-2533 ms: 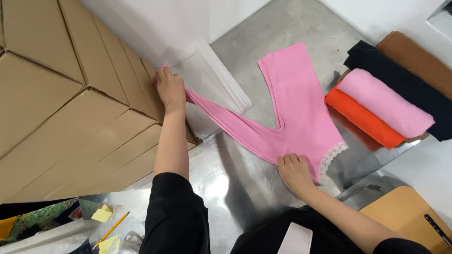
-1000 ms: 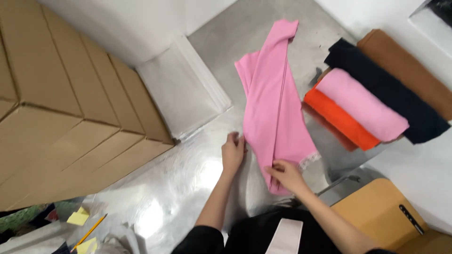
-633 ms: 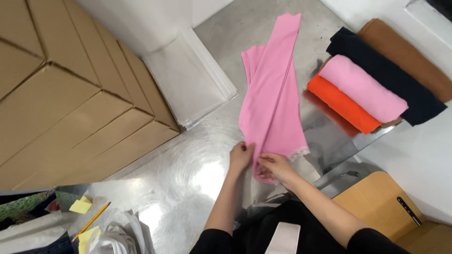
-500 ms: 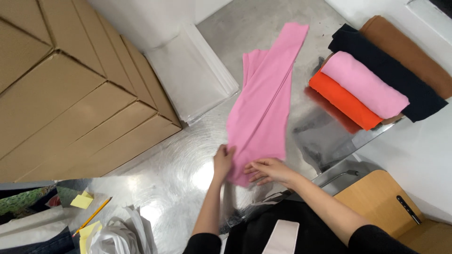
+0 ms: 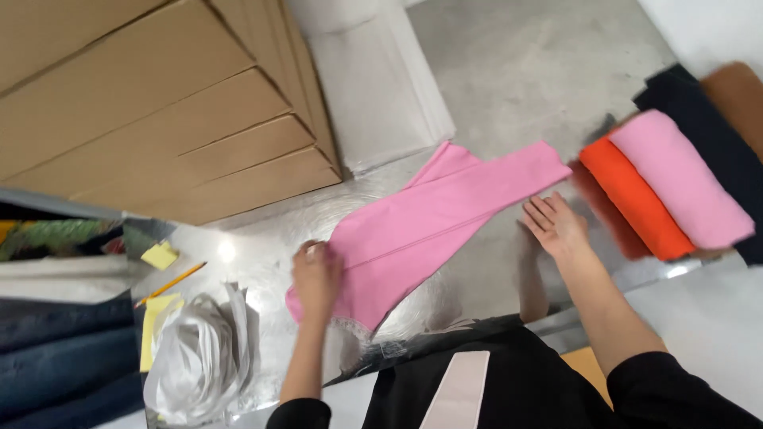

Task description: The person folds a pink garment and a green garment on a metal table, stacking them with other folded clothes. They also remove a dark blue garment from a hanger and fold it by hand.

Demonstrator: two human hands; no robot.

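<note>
**Pink leggings lie folded on a steel table, one hand at each end**

While the pink leggings [image 5: 421, 238] lie folded lengthwise on the shiny metal table [image 5: 493, 71], running from the near edge up toward the right, the left hand [image 5: 316, 276] rests on their waist end, fingers curled over the cloth; whether it pinches the fabric or only presses it down cannot be told. The right hand [image 5: 556, 225] hovers or rests flat just beside the leg ends, palm down, fingers spread and holding nothing. To the right sits a stack of folded clothes: an orange piece [image 5: 628, 199] with a lighter pink piece [image 5: 679, 179] on top, over dark [image 5: 715, 135] and brown [image 5: 739, 95] ones. A pile of flattened cardboard boxes [image 5: 159, 103] fills the upper left, with white sheets [image 5: 381, 87] beside it. At the lower left lie crumpled white plastic [image 5: 199, 357], yellow notes [image 5: 159, 256] and a pencil [image 5: 171, 283].
</note>
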